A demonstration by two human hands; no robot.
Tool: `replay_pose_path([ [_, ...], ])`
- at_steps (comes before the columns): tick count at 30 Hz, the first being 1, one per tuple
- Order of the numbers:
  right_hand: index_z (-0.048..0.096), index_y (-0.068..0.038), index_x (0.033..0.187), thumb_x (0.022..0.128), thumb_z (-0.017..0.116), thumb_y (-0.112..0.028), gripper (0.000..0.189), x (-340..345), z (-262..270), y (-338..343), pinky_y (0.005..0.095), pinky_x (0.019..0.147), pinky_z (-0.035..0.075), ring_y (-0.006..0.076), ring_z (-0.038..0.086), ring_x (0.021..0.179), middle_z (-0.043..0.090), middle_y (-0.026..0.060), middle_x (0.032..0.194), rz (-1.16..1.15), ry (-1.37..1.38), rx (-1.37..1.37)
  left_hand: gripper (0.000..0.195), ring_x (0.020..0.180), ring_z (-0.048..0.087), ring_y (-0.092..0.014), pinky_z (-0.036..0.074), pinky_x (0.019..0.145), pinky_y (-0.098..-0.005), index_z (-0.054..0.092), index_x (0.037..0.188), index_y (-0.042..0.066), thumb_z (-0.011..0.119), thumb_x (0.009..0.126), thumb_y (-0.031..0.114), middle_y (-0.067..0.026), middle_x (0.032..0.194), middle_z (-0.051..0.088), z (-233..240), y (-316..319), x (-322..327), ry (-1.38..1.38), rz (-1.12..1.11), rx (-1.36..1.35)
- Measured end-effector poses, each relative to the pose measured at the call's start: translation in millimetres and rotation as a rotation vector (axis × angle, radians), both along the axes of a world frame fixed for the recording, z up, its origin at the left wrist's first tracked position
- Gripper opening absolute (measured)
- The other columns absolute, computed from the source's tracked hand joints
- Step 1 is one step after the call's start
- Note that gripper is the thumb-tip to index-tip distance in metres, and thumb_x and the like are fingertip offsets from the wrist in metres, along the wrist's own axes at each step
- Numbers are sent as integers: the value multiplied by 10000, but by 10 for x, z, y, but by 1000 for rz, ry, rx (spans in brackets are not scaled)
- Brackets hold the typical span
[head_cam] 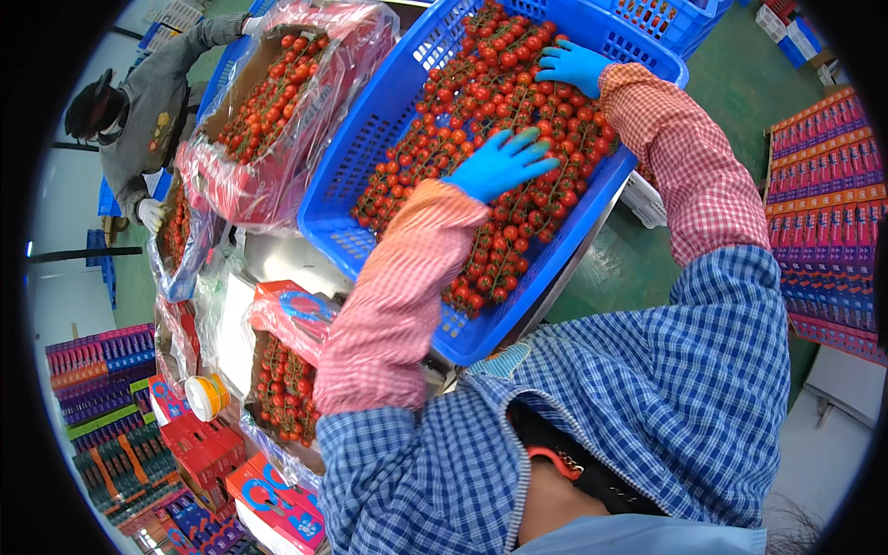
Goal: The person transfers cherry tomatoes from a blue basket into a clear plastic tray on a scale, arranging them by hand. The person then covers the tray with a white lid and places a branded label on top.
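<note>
A large blue plastic crate (361,149) with slotted walls stands before me, tilted across the view. Cherry tomatoes on the vine (430,159) cover much of its floor. My left hand (501,165), in a blue glove, reaches over the middle of the tomatoes with its fingers spread; the fingertips look stained green. Farther off, my right hand (574,67), gloved in the same blue, lies against tomatoes by the crate's right wall, fingers apart. Neither hand has a vine lifted in its grip. What lies under the palms is hidden.
Left of the crate is a plastic-lined carton (232,191) of tomatoes, with another open carton (305,451) nearer me. A co-worker (149,111) stands at far left. A yellow-and-white tub (207,397) and red boxes (201,444) sit lower left. Stacked packaging (825,208) rises at right.
</note>
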State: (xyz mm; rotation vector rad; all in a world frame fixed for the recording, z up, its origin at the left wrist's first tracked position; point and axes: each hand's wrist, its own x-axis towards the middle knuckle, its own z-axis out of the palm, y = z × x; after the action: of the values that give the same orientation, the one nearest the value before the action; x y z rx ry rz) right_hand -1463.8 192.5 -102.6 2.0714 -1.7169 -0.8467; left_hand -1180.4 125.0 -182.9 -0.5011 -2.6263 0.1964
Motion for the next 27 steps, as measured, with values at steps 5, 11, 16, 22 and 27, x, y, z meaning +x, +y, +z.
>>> replay_pose_path([
  [5,497,-146,1199,630,623,2,602,110,-164,-136,431,967,349,290,465,1114,518,87,1160,-21,-252,45,375,1128,482,-259,369,981,-435,509,1106,187,595,751,106,-63,1097,536,-229,-76,-441,-29,-171,124],
  [11,491,-105,1246,770,617,-138,494,210,-214,-342,342,883,434,189,540,1018,583,92,1124,-383,-1233,-334,505,1013,563,-218,467,869,-348,457,1232,50,638,761,71,-136,1199,540,-246,-355,263,-47,65,2066],
  [16,488,-50,1227,864,540,-274,429,1270,-432,-255,372,919,454,237,559,1046,566,105,1158,-740,-2549,-379,711,969,550,-285,450,871,-406,261,1363,-1,548,765,256,-200,1374,340,-255,-352,1370,-290,-861,2827],
  [22,324,-4,1334,891,462,-321,562,3189,-646,-459,458,982,391,357,454,1177,411,190,1328,116,-3085,811,853,946,553,-270,472,775,-384,132,1404,-1,550,778,399,-198,1436,237,-106,-185,2820,-275,-954,2772],
  [27,305,-105,1374,883,534,-326,584,4764,-707,-555,373,862,475,257,556,1043,475,117,1264,-136,-2787,631,836,794,519,-170,452,645,-288,192,1394,-6,475,834,547,-190,1422,273,-237,35,4358,162,-659,2738],
])
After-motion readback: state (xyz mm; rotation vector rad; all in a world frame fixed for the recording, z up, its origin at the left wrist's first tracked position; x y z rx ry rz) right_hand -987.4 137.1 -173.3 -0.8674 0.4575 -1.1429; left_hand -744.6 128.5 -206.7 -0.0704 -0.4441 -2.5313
